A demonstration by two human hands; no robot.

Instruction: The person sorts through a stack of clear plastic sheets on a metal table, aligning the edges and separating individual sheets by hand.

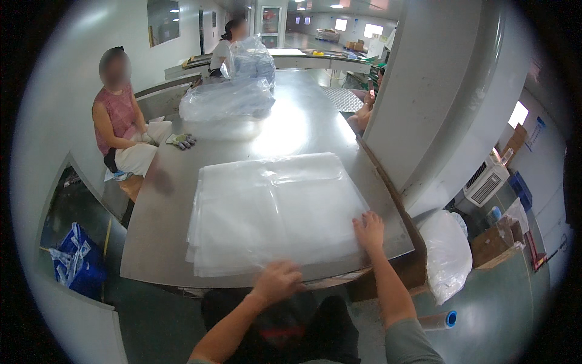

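Note:
A flat stack of translucent plastic sheets or bags [273, 212] lies on the steel table [160, 242] right in front of me. Its left edges are slightly uneven, and light creases run across the top layer. My right hand [368, 232] rests at the stack's right edge, fingers apart and holding nothing. At the near edge of the stack is my left hand [279, 283], smeared by motion. Its fingers are too blurred to show whether they grip the plastic.
Crumpled clear plastic bags [227, 100] and a work glove [182, 141] lie farther back. A person [118, 115] sits at the left, others farther off. A white pillar [436, 91] stands at the right, beside a stuffed white bag [445, 255]. A blue bin [82, 261] stands lower left.

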